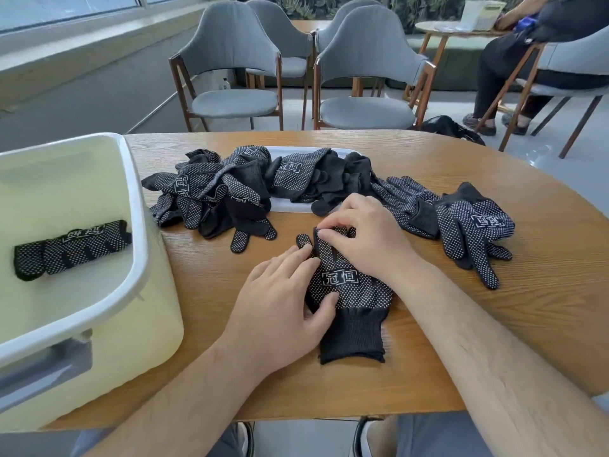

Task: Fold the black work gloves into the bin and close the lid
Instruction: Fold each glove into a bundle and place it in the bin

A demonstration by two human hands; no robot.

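Only one folded bundle lies in the bin at my left, so I judge the job barely begun. The glove I am working on lies flat on the counter in front of me, cuff toward me. My left hand rests spread on it, fingers straight, pressing it down. My right hand pinches its fingertips with curled fingers, I think to start the fold. Beyond it waits a heap of loose gloves, with a few more gloves off to the right. The heap partly covers a flat white piece that I take for the lid, so closing comes last.
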